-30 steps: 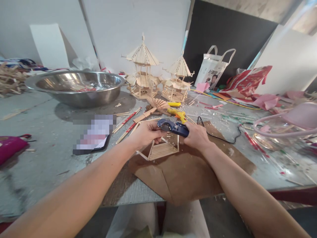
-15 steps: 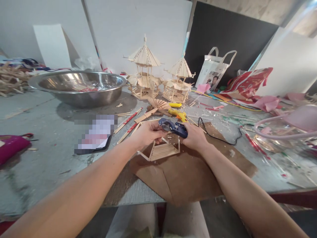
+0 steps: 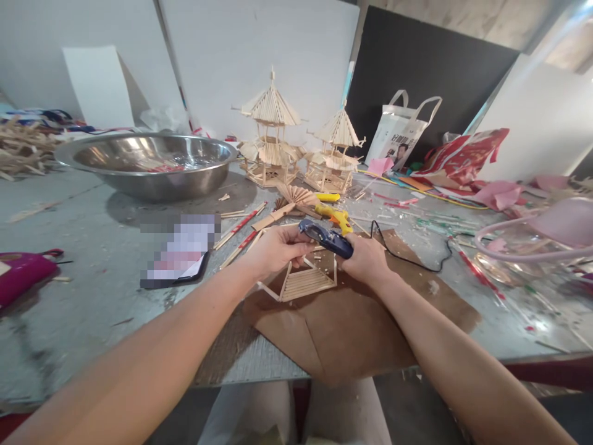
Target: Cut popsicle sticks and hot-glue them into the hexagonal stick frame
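A dark blue hand cutter (image 3: 327, 238) is gripped by my right hand (image 3: 365, 256), its curved head pointing left. My left hand (image 3: 280, 252) is pinched closed right beside that head; what lies between its fingertips is hidden. Below both hands, a small frame of pale wooden sticks (image 3: 308, 283), partly filled with parallel sticks, rests on a brown board (image 3: 352, 327). Just behind the cutter lies a yellow glue gun (image 3: 334, 216) with a black cord. A fan-shaped piece of wood strips (image 3: 296, 196) is behind my left hand.
Two stick pagodas (image 3: 271, 136) stand at the back. A steel basin (image 3: 148, 167) and a phone (image 3: 180, 250) are on the left, a magenta object (image 3: 28, 272) at the far left edge. To the right are a white bag (image 3: 396, 136), a pink-rimmed item (image 3: 537, 232) and scattered scraps.
The cutter has tilted slightly and its handles look closer together. My right hand has shifted a little to the right and down; the left hand stays nearly in place.
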The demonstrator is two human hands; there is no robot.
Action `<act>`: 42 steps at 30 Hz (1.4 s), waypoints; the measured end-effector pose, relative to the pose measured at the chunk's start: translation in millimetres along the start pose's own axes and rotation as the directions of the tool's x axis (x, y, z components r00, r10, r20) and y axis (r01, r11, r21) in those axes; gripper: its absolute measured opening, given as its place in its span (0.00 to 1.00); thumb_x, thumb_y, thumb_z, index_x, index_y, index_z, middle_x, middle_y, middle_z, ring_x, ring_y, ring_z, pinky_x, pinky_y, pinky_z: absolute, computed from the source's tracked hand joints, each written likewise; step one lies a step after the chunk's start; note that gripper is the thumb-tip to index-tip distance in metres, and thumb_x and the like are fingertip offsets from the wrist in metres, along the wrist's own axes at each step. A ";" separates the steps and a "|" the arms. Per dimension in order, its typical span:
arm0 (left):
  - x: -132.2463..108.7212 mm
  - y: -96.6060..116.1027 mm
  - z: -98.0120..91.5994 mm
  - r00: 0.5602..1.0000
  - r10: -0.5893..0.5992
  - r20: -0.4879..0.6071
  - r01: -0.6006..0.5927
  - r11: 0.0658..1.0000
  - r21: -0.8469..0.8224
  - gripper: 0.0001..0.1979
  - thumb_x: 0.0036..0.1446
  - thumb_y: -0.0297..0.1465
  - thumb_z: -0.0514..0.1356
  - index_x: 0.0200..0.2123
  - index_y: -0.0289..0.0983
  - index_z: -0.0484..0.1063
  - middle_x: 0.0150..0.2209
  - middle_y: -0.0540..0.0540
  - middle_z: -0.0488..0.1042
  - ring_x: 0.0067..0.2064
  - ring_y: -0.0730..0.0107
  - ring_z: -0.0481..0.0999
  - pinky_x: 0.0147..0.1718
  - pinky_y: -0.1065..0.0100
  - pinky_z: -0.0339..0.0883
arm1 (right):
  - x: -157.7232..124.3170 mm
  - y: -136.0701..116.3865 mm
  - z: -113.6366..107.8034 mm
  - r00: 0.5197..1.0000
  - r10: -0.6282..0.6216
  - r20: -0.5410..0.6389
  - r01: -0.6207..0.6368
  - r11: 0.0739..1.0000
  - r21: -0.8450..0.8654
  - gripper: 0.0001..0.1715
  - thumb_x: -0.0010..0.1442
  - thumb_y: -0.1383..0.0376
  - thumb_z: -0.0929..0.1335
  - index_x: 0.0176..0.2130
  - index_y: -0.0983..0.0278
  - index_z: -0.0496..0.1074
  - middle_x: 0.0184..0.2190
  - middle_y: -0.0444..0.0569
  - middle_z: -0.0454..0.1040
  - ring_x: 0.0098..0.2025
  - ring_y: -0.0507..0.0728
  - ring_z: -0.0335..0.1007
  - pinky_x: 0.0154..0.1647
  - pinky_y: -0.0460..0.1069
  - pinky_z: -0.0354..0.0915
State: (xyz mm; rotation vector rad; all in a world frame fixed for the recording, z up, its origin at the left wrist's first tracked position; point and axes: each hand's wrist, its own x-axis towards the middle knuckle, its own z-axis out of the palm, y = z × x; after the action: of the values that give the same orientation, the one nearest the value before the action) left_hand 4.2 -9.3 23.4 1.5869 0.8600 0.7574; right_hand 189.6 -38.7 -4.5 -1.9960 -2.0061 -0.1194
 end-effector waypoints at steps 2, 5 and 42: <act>0.1 -0.4 0.7 1.000 -0.016 -0.003 0.017 0.999 0.032 0.06 0.40 0.30 0.60 0.23 0.32 0.67 0.17 0.54 0.65 0.18 0.80 0.63 0.18 0.74 0.60 | 3.2 3.9 3.0 0.999 -0.004 -0.039 0.007 0.996 0.084 0.21 0.45 0.62 0.62 0.41 0.62 0.64 0.35 0.50 0.72 0.36 0.58 0.67 0.33 0.49 0.59; 1.3 -2.3 1.1 0.999 -0.029 -0.022 0.030 0.997 0.064 0.07 0.41 0.30 0.60 0.25 0.32 0.68 0.17 0.53 0.65 0.19 0.80 0.63 0.19 0.74 0.61 | 8.0 12.3 5.1 0.997 0.008 -0.075 0.002 0.990 0.141 0.24 0.45 0.62 0.61 0.44 0.64 0.61 0.37 0.52 0.70 0.38 0.59 0.66 0.35 0.50 0.60; 4.3 -10.9 -2.3 0.996 0.072 -0.054 -0.066 0.992 0.103 0.09 0.42 0.33 0.60 0.26 0.33 0.68 0.17 0.54 0.63 0.18 0.80 0.61 0.17 0.75 0.59 | 4.8 8.0 -0.6 0.981 -0.173 -0.089 0.176 0.984 0.024 0.28 0.41 0.62 0.65 0.45 0.65 0.61 0.38 0.53 0.70 0.39 0.61 0.64 0.40 0.52 0.58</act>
State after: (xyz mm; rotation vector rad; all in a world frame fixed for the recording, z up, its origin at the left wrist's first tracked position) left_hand 3.1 -3.2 13.2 1.6988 0.9012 0.8230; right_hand 197.7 -34.0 -3.8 -1.7623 -2.1103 -0.2086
